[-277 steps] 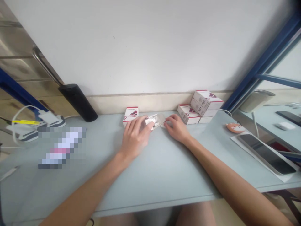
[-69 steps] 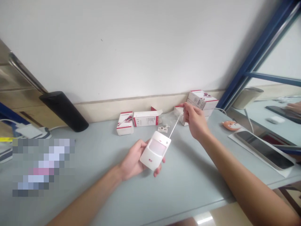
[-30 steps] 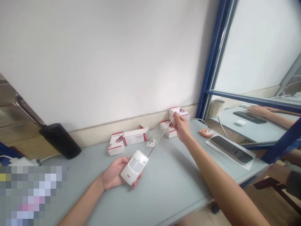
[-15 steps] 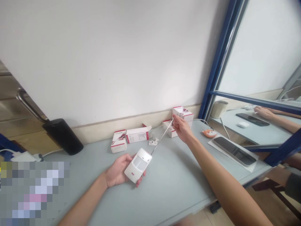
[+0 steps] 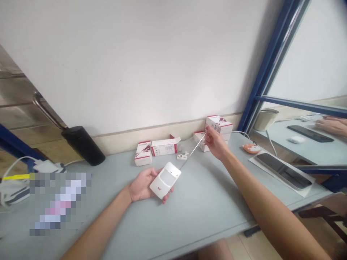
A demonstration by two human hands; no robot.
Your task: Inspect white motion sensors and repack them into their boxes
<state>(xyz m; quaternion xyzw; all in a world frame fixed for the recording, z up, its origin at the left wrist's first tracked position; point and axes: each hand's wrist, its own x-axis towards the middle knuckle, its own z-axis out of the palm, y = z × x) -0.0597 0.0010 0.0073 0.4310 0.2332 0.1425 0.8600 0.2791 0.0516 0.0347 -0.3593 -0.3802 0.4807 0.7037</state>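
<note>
A white motion sensor point(image 5: 166, 180) with a curved lens window and a small red mark lies in my left hand point(image 5: 142, 185), whose fingers wrap round its back and lower edge. From the sensor's upper right corner a thin metal telescopic antenna point(image 5: 193, 150) slants up and to the right. My right hand point(image 5: 215, 142) pinches the far tip of this antenna. Behind the antenna, small white plastic parts point(image 5: 182, 156) lie on the grey table point(image 5: 206, 213).
White and red boxes point(image 5: 143, 153) stand along the wall, one opened point(image 5: 164, 147), others stacked point(image 5: 220, 124) behind my right hand. A black cylinder point(image 5: 83, 145) leans at left. On the right lie an orange animal-faced item point(image 5: 251, 148) and a phone point(image 5: 283, 170). Blue metal frame point(image 5: 260, 83) bounds the right side.
The view has shifted, so everything sits a little further right and higher. Both hands keep their hold on the sensor and its antenna, which stays extended.
</note>
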